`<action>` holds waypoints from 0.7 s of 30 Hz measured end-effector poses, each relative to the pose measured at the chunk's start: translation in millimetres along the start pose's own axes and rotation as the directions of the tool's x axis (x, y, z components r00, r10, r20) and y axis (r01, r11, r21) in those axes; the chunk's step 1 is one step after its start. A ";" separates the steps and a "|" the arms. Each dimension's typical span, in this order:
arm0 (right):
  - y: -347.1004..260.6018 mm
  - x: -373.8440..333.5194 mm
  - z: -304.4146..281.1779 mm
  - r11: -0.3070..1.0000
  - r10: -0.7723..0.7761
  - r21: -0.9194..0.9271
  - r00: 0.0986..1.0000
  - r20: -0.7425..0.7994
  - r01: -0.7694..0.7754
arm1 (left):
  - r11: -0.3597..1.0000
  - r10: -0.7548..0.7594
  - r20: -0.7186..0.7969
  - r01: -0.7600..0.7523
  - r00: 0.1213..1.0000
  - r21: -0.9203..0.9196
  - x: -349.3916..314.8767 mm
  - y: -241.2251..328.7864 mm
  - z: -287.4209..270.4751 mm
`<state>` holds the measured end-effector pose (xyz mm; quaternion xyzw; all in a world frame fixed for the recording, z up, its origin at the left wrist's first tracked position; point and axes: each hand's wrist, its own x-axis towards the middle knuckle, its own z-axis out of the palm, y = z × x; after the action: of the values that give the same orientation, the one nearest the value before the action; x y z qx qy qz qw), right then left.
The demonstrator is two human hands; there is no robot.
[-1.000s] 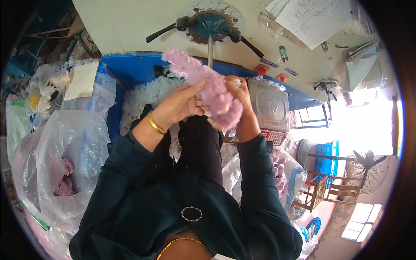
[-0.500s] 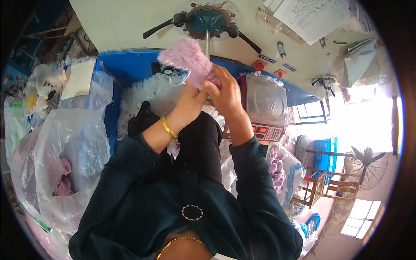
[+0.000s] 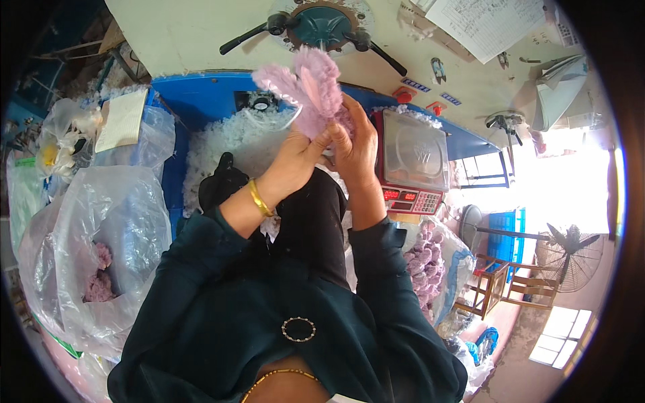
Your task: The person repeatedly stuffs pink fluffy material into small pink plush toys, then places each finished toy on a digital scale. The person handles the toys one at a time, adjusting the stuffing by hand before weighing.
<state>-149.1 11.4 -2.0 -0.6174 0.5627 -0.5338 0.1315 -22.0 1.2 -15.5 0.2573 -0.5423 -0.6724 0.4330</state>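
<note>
The pink toy skin [image 3: 310,94] is fuzzy, matt plush cloth. Below it, white fluffy stuffing [image 3: 225,144] fills a glossy blue bin [image 3: 201,94]. Left of the bin, clear plastic bags [image 3: 111,228] look thin, crinkled and shiny.

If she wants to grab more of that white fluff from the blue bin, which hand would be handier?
Probably the left hand. It grips the pink plush piece from below, nearer the white stuffing in the blue bin. The right hand sits beside the weighing scale.

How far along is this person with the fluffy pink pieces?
Some way in, it seems. Done: a clear bag on the left holds a couple of pink pieces. In hand: the left hand and right hand grip one pink plush piece over the white stuffing. Left: a fuller bag of pink pieces on the right.
</note>
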 end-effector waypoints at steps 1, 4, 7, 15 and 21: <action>-0.9 2.9 -5.8 0.999 0.017 0.037 0.999 0.038 -0.018 | 0.988 -0.076 0.015 0.077 0.997 -0.134 0.6 4.6 7.0; -10.2 -1.1 21.5 0.978 -0.052 -0.200 0.999 0.011 0.053 | 0.998 -0.063 -0.008 0.063 0.998 -0.003 -4.2 -6.7 -28.6; -24.0 -15.2 41.3 0.987 -0.069 -0.151 0.991 -0.115 0.051 | 0.999 -0.054 -0.049 0.054 0.997 -0.004 -15.1 -9.9 -49.8; -18.9 46.7 10.4 0.803 0.512 0.288 0.852 0.113 -0.521 | 0.989 -0.121 -0.029 0.123 0.992 0.078 26.9 50.2 -19.0; -25.3 52.1 20.8 0.888 0.425 0.179 0.905 0.028 -0.423 | 0.974 -0.211 -0.032 0.213 0.977 0.080 40.4 43.2 -34.0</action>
<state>-128.8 -32.8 35.7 -0.4620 0.6338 -0.5446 0.2971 -1.1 -52.4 21.1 0.3392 -0.5341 -0.6888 0.3539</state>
